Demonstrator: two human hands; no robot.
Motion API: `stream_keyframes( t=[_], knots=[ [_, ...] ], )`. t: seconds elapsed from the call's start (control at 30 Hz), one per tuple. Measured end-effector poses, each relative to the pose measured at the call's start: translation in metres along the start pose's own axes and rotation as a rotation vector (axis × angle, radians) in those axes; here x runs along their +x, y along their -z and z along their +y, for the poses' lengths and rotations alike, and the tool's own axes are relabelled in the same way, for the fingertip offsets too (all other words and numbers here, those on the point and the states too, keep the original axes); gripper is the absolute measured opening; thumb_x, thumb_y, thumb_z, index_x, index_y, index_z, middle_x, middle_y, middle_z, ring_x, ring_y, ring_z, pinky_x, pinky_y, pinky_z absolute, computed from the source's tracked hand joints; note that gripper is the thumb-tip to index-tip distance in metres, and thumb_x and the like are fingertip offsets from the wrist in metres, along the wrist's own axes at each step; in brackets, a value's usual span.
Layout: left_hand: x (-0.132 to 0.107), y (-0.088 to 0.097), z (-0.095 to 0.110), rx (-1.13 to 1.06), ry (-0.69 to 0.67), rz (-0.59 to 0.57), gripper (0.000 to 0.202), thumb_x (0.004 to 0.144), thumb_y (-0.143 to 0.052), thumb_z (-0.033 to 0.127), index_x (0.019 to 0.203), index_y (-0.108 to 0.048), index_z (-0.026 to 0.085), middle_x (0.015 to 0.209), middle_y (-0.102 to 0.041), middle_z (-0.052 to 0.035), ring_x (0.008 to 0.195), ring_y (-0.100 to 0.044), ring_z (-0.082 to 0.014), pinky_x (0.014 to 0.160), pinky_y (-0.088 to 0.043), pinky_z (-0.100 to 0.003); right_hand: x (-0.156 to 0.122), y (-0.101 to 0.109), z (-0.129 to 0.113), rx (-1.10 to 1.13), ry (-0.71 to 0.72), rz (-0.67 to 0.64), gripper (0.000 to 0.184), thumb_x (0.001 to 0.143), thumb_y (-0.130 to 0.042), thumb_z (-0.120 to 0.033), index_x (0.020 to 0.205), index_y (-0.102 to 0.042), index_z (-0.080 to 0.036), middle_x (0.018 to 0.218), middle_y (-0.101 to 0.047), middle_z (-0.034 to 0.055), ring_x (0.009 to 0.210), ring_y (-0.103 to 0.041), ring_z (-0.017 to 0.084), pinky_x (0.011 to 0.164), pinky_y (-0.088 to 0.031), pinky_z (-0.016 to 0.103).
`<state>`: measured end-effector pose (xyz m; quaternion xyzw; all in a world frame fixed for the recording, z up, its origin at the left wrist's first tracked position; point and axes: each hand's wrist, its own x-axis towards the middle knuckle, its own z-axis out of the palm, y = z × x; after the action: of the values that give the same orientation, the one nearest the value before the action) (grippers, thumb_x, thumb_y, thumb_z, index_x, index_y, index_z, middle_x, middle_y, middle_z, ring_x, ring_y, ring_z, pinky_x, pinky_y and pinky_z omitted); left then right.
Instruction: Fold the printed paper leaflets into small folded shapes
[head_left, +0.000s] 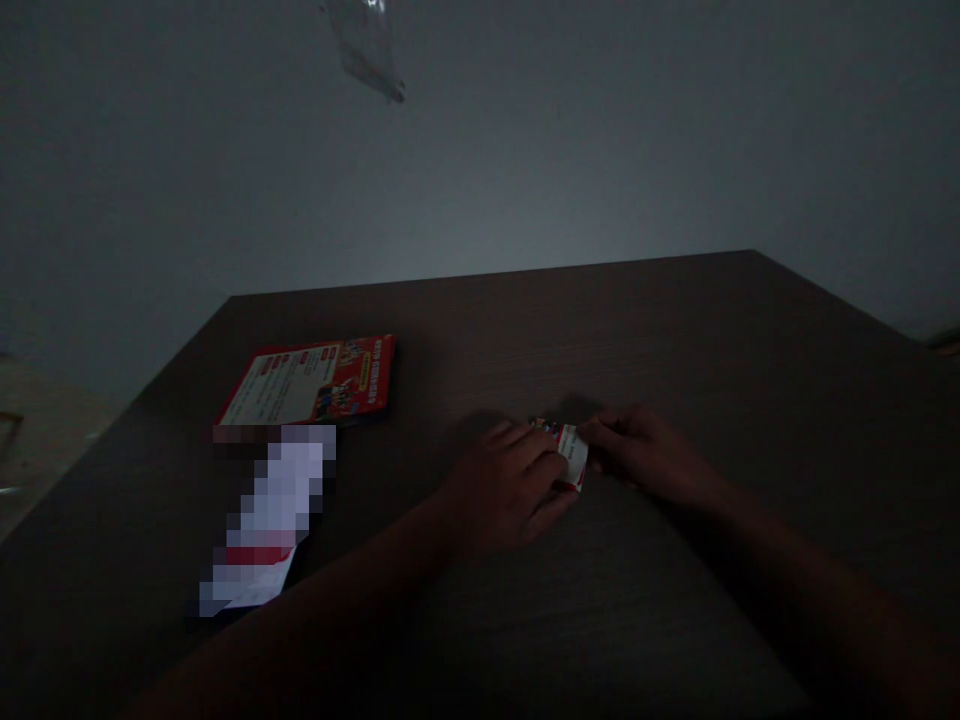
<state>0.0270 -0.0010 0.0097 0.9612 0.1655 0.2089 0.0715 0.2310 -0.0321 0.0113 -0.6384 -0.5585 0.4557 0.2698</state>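
A small red-and-white printed piece (574, 456), perhaps a card or a packet, is between my two hands just above or on the table, right of the middle. My left hand (510, 485) curls over its left part with bent fingers and hides much of it. With thumb and forefinger together, my right hand (637, 450) pinches its upper right corner. Dim light leaves its print unreadable, and I cannot tell how thick it is.
The dark wood-grain table (600, 330) stands against a grey wall (600, 140). On its left lies a red-and-white printed pack or booklet (315, 385). A phone (262, 530) with a lit, blurred-out screen is nearer me. Clear plastic (367, 45) hangs on the wall.
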Motion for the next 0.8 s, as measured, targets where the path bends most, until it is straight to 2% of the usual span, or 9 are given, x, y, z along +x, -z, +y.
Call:
stream_keyframes(
  t=[0.07,0.17,0.27,0.37,0.5,0.57,0.67,0.8],
  knots=[
    [0.0,-0.002,-0.001,0.041,-0.042,-0.037,0.026,0.093,-0.044,0.032,0.092,-0.063,0.015,0.091,-0.063,-0.0073,0.087,-0.059,-0.0192,0.078,-0.047,-0.034,-0.002,0.007,0.001,-0.177,0.116,-0.025,0.035,0.086,-0.046,-0.039,0.066,-0.063,-0.017,0.052,-0.054,-0.0023,0.044,-0.044,0.008,0.042,-0.031,0.022],
    [-0.001,-0.005,-0.002,0.082,-0.062,-0.057,0.027,0.094,-0.041,0.03,0.091,-0.064,0.015,0.089,-0.063,-0.007,0.087,-0.059,-0.0182,0.078,-0.049,-0.033,-0.007,0.018,0.001,-0.364,0.285,0.071,0.024,0.086,-0.05,-0.035,0.083,-0.067,-0.019,0.073,-0.066,0.0008,0.061,-0.057,0.013,0.054,-0.041,0.024],
    [-0.003,-0.007,-0.004,0.091,-0.063,-0.054,0.028,0.095,-0.039,0.029,0.096,-0.063,0.015,0.093,-0.064,-0.0073,0.09,-0.059,-0.0184,0.081,-0.049,-0.033,-0.011,0.022,0.0,-0.393,0.464,0.016,0.016,0.082,-0.058,-0.028,0.093,-0.066,-0.02,0.087,-0.068,0.0032,0.074,-0.062,0.016,0.066,-0.047,0.027],
    [-0.003,-0.008,-0.005,0.076,-0.048,-0.067,0.028,0.095,-0.038,0.027,0.101,-0.062,0.015,0.098,-0.065,-0.008,0.093,-0.06,-0.0185,0.083,-0.05,-0.033,-0.012,0.017,-0.001,-0.436,0.627,-0.081,0.021,0.078,-0.063,-0.023,0.099,-0.065,-0.021,0.097,-0.066,0.0058,0.088,-0.063,0.018,0.08,-0.048,0.031],
    [-0.003,-0.005,-0.002,0.087,-0.019,-0.113,0.028,0.095,-0.038,0.026,0.108,-0.06,0.015,0.106,-0.064,-0.0088,0.099,-0.059,-0.0195,0.087,-0.049,-0.034,-0.008,0.009,0.0,-0.554,0.687,-0.117,0.017,0.082,-0.061,-0.024,0.098,-0.067,-0.022,0.102,-0.065,0.0067,0.095,-0.061,0.019,0.084,-0.048,0.034],
    [-0.003,-0.002,0.0,0.129,0.013,-0.145,0.027,0.095,-0.039,0.025,0.106,-0.061,0.015,0.103,-0.064,-0.0084,0.095,-0.059,-0.0202,0.083,-0.05,-0.033,-0.006,0.007,0.001,-0.617,0.719,-0.107,0.017,0.086,-0.057,-0.024,0.097,-0.068,-0.022,0.101,-0.066,0.0071,0.096,-0.061,0.02,0.085,-0.048,0.035],
    [-0.006,0.003,0.004,0.215,0.103,-0.224,0.023,0.092,-0.042,0.021,0.105,-0.061,0.014,0.098,-0.064,-0.0086,0.09,-0.059,-0.022,0.075,-0.05,-0.033,-0.006,0.006,0.001,-0.671,0.754,-0.092,0.019,0.088,-0.053,-0.022,0.097,-0.069,-0.023,0.1,-0.067,0.0068,0.093,-0.062,0.02,0.085,-0.047,0.036],
    [-0.009,0.009,0.005,0.255,0.223,-0.287,0.022,0.091,-0.043,0.019,0.101,-0.062,0.014,0.096,-0.063,-0.0089,0.086,-0.057,-0.0226,0.073,-0.05,-0.035,-0.008,0.008,0.002,-0.698,0.721,-0.09,0.02,0.089,-0.052,-0.023,0.099,-0.069,-0.023,0.101,-0.067,0.0067,0.091,-0.062,0.02,0.081,-0.048,0.034]
  ],
)
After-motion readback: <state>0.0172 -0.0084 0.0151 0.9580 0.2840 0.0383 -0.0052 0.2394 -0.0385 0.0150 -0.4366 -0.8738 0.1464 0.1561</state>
